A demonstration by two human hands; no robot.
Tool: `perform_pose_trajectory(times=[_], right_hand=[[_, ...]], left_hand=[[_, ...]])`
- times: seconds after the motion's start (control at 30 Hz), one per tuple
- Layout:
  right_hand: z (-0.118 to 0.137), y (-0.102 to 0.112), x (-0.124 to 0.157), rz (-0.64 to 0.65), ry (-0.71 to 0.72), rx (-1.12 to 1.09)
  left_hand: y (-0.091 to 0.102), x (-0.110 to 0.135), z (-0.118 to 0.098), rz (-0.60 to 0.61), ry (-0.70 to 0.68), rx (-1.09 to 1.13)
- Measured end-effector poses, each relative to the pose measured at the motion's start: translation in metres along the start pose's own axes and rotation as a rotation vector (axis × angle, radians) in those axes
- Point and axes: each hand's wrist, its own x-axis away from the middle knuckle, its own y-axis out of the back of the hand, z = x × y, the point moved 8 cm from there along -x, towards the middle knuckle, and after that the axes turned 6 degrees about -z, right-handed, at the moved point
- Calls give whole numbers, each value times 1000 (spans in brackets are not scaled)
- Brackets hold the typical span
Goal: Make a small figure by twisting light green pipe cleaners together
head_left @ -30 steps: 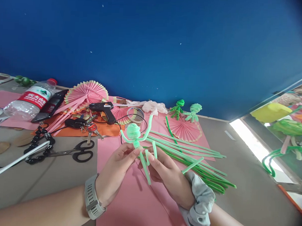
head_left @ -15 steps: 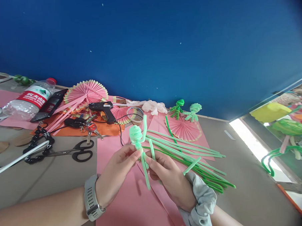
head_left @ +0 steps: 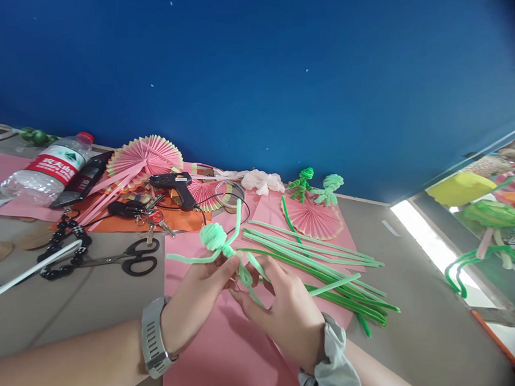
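A light green pipe cleaner figure (head_left: 213, 236) with a coiled round head and two long thin arms is between my hands, tilted to the left. My left hand (head_left: 202, 290) pinches its body just under the head. On the figure's lower, looped part, the fingers of my right hand (head_left: 278, 308) are closed; a light green stem sticks out to the right past that hand. Some fingertips are hidden behind the figure. Loose pipe cleaners (head_left: 323, 258) in light and dark green lie just beyond my right hand on pink paper (head_left: 190, 355).
Two finished-looking green figures (head_left: 301, 184) stand by the blue wall (head_left: 262, 74). Leftward lie a black glue gun (head_left: 176, 185), keys (head_left: 156, 217), scissors (head_left: 137, 257), a beaded strap (head_left: 54, 252), a plastic bottle (head_left: 49, 169) and pink paper fans (head_left: 146, 159).
The figure has tipped over to the left, and its second arm now shows stretched leftward. My right hand has turned and shifted its fingers on the lower part.
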Motion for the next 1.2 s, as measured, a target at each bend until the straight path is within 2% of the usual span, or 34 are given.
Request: perform_pose_trajectory(times=[0.2, 0.33, 0.53, 0.67, 0.8, 0.93, 1.0, 1.2], right_hand=[[5, -2, 0, 66, 136, 203], [7, -6, 0, 75, 208, 316], [5, -8, 0, 72, 220, 316], [2, -7, -1, 108, 141, 215], [-6, -13, 1, 142, 12, 17], [-17, -11, 7, -63, -100, -211], [-20, -13, 8, -104, -134, -297], [-14, -25, -1, 106, -256, -530]], left_hand=[[8, 1, 12, -91, 59, 69], [11, 1, 8, -118, 63, -9], [10, 1, 4, -126, 86, -111], [9, 2, 6, -108, 72, -126], [8, 1, 11, -79, 56, -95], [6, 0, 11, -79, 38, -48], [9, 0, 12, -118, 35, -51], [11, 3, 13, -169, 42, -45]])
